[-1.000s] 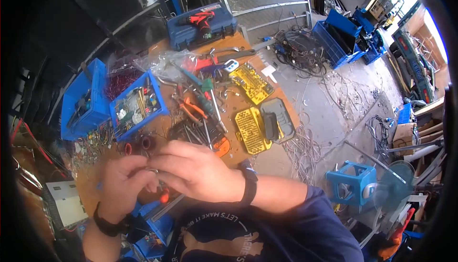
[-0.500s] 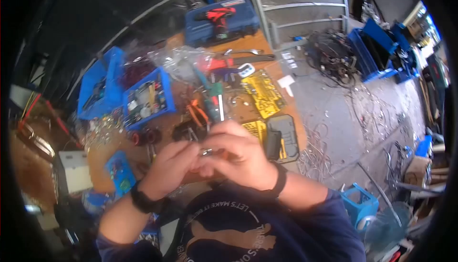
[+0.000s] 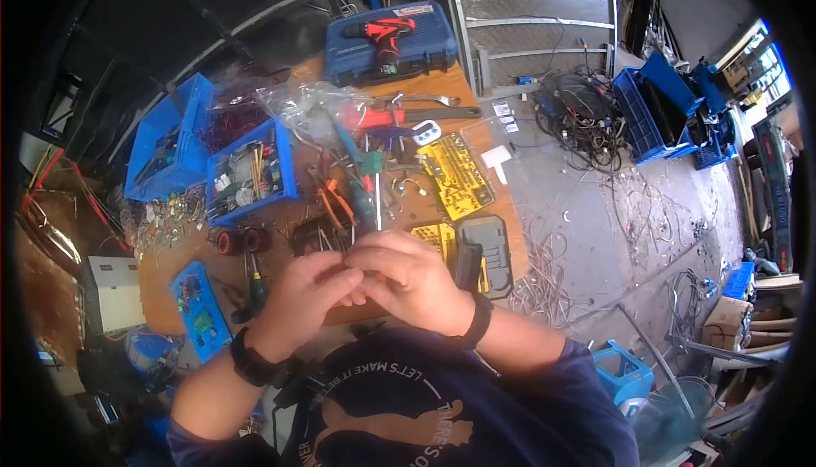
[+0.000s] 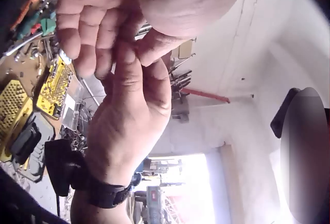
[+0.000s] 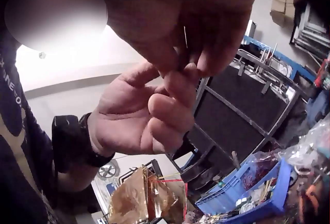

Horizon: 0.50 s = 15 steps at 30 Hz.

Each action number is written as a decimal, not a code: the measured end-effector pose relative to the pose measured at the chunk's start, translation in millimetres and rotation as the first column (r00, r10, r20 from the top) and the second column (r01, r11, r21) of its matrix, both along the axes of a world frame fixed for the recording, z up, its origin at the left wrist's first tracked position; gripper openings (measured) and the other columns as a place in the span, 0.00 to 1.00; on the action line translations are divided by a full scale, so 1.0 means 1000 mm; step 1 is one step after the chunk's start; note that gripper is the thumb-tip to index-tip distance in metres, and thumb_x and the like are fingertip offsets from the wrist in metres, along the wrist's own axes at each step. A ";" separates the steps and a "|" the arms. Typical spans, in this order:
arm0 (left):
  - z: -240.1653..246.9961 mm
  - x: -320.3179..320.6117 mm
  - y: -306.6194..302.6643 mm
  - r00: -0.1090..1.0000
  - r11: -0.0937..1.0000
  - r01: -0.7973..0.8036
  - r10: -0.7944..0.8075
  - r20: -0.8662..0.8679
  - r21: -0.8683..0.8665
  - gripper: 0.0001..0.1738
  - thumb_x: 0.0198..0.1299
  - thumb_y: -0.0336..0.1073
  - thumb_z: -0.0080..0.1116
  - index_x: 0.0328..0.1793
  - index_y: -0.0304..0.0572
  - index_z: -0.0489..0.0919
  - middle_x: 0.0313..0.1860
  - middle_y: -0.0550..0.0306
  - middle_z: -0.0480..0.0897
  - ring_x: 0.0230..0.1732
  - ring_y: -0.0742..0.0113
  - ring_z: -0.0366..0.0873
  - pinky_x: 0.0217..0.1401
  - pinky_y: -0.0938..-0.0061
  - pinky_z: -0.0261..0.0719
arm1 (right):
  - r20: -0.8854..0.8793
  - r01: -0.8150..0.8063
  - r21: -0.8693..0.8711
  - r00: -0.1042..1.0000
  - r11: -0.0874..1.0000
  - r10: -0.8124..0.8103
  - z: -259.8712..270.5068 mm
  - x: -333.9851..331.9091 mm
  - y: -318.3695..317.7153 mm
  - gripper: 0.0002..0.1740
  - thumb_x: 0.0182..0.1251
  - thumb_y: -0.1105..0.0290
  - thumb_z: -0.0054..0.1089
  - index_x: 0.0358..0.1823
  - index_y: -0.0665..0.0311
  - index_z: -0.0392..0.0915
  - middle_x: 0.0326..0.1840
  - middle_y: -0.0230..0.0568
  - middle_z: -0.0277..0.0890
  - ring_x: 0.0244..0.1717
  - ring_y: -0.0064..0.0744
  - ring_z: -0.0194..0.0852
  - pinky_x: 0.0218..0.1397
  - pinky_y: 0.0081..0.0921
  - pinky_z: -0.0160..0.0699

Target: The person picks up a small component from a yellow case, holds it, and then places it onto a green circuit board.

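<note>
Both hands meet in front of the chest, above the near edge of the table, fingertips against fingertips. My left hand (image 3: 304,301) has its fingers bent inward at a small shiny metal piece (image 4: 145,28), and my right hand (image 3: 416,284) pinches at it from the other side. Only a sliver of the metal shows between the fingers in the wrist views; its kind cannot be told. Beyond the hands lie orange-handled pliers (image 3: 337,203), a green-handled screwdriver (image 3: 371,164) and a yellow bit set (image 3: 459,180). An open grey case (image 3: 497,250) sits right of the right hand.
Two blue bins, one with mixed parts (image 3: 287,165), stand at the table's left. A red drill (image 3: 387,38) lies on a blue case (image 3: 425,55) at the back. A blue tray (image 3: 200,318) sits by the left forearm. Cables (image 3: 586,118) lie on the floor at right.
The head view has swung, so the hands stand farther right and against the table's front. The metal piece, visible between the fingers half a second ago, is now mostly covered by them.
</note>
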State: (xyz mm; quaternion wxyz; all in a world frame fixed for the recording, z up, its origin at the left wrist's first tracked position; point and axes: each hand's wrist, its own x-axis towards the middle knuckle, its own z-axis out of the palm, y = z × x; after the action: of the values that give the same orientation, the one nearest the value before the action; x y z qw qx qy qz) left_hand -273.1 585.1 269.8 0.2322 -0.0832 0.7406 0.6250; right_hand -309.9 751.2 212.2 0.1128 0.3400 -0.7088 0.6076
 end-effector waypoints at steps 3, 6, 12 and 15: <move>-0.002 0.004 -0.004 0.999 0.999 0.038 -0.038 0.035 -0.015 0.11 0.63 0.34 0.53 0.45 0.32 0.77 0.34 0.57 0.81 0.34 0.75 0.78 0.38 0.80 0.76 | 0.066 -0.057 -0.009 0.996 0.998 0.057 -0.004 0.000 0.004 0.13 0.46 0.78 0.67 0.36 0.65 0.79 0.37 0.41 0.77 0.39 0.40 0.77 0.42 0.28 0.76; 0.007 0.018 -0.013 0.996 1.000 -0.021 0.020 0.089 0.005 0.13 0.61 0.31 0.54 0.49 0.32 0.76 0.40 0.54 0.81 0.39 0.74 0.78 0.44 0.79 0.76 | 0.125 -0.036 0.072 0.992 0.997 0.027 -0.017 -0.009 0.022 0.11 0.48 0.78 0.66 0.36 0.65 0.79 0.39 0.43 0.76 0.40 0.41 0.77 0.42 0.29 0.76; 0.062 0.069 -0.074 0.954 0.906 -0.300 0.290 -0.078 -0.298 0.14 0.55 0.22 0.53 0.49 0.32 0.76 0.42 0.52 0.81 0.42 0.69 0.79 0.48 0.77 0.76 | 0.474 0.331 0.167 0.799 0.929 -0.370 -0.114 -0.056 0.095 0.09 0.54 0.77 0.64 0.37 0.68 0.78 0.32 0.43 0.77 0.32 0.33 0.76 0.34 0.27 0.74; 0.075 0.101 -0.109 0.884 0.770 -0.467 0.385 -0.266 -0.435 0.13 0.55 0.22 0.51 0.47 0.31 0.76 0.39 0.53 0.81 0.39 0.70 0.78 0.46 0.79 0.74 | 0.710 0.352 0.153 0.611 0.923 -0.351 -0.130 -0.082 0.123 0.08 0.56 0.75 0.62 0.37 0.70 0.79 0.28 0.43 0.78 0.29 0.24 0.77 0.28 0.25 0.74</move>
State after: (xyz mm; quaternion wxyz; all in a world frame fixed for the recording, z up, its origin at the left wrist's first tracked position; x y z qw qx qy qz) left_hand -171.7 476.3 344.8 -0.0053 -0.2539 0.8513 0.4591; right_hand -392.3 874.0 82.5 -0.0595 -0.0739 -0.7466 0.6584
